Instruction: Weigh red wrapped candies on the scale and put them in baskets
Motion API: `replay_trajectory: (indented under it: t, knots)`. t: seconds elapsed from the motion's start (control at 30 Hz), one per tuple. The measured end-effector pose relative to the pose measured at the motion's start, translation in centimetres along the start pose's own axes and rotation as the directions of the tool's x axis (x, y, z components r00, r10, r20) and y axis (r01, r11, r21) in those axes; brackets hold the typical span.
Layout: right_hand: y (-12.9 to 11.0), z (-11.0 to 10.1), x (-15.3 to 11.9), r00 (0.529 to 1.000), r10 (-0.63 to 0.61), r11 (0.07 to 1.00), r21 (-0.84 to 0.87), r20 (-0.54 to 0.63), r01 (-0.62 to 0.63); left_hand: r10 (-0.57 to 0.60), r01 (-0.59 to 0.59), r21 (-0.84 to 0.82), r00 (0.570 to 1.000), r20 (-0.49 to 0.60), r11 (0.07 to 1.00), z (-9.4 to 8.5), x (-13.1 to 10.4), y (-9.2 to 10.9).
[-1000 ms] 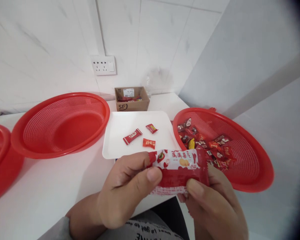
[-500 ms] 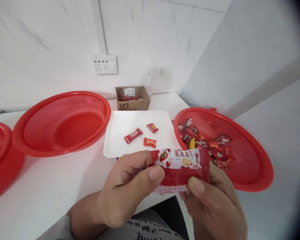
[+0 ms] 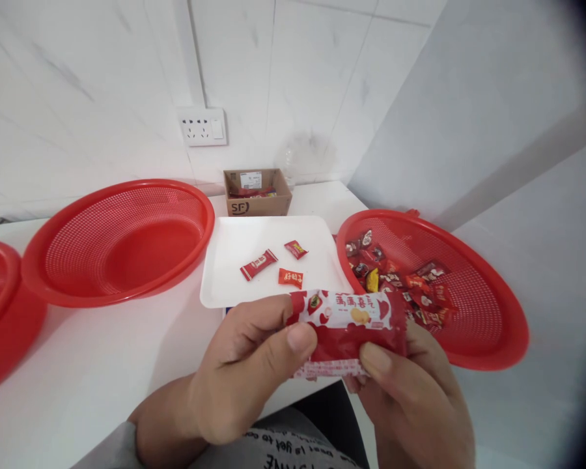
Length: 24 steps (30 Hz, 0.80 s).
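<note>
A red and white snack packet [image 3: 344, 326] is held up in front of me, above the near edge of the table. My left hand [image 3: 254, 365] is closed on its left end, thumb on the front. The right end is pinched by my right hand [image 3: 415, 384], its thumb pressed on the lower front; the other fingers are mostly hidden behind. Beyond the packet, a white tray [image 3: 224, 241] carries a long dark-red wrapped candy [image 3: 258, 264], a small red and yellow one [image 3: 295, 249] and an orange-red one [image 3: 291, 278].
At the right, a red mesh basket [image 3: 483, 312] holds several wrapped candies [image 3: 388, 277]. Another red basket [image 3: 122, 241] stands left of the tray, with part of a third [image 3: 4, 312] at the far left. A cardboard box [image 3: 257, 203] with packets sits by the wall.
Both hands still grip the snack packet, which has tilted slightly and shifted a little left in view. The whole scene has moved slightly left too. Candies on the tray lie as before.
</note>
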State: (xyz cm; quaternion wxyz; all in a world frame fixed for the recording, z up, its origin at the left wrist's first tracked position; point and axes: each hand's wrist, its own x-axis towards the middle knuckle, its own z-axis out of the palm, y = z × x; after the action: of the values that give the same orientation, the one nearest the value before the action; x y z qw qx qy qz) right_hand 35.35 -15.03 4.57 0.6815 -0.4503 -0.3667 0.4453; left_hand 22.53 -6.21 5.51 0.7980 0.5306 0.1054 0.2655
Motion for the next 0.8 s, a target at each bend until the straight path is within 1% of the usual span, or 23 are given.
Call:
replay_trajectory:
  t: [0.07,0.2,0.37,0.43,0.53,0.67,0.8]
  knots:
    - [0.0,-0.1,0.0,1.0,-0.02,1.0,-0.004,0.008,0.02,0.011,-0.011,0.005,1.0,0.0,1.0,0.0,0.0,0.0]
    - [0.0,-0.2,0.0,0.999,-0.039,0.998,-0.038,0.027,0.04,0.011,-0.011,-0.015,0.999,0.041,1.0,0.1,0.1,0.2]
    - [0.0,-0.1,0.0,0.997,-0.063,0.995,-0.073,0.036,0.065,0.056,-0.056,-0.015,0.998,0.034,0.998,0.0,0.1,0.0]
    - [-0.2,0.0,0.1,0.996,-0.075,0.994,-0.075,0.044,0.078,0.069,-0.069,-0.006,0.998,0.012,0.998,-0.1,0.0,-0.4]
    - [-0.5,0.2,0.2,0.995,-0.09,0.993,-0.072,0.052,0.094,0.099,-0.101,-0.035,0.994,-0.048,0.994,-0.2,-0.3,-0.9]
    - [-0.6,0.2,0.2,0.992,-0.101,0.992,-0.07,0.069,0.106,0.092,-0.093,-0.026,0.995,-0.039,0.995,-0.2,-0.3,-1.2]
    - [-0.5,0.0,0.2,0.991,-0.111,0.988,-0.098,0.071,0.118,0.142,-0.146,-0.043,0.986,-0.093,0.988,0.0,-0.2,-1.3]
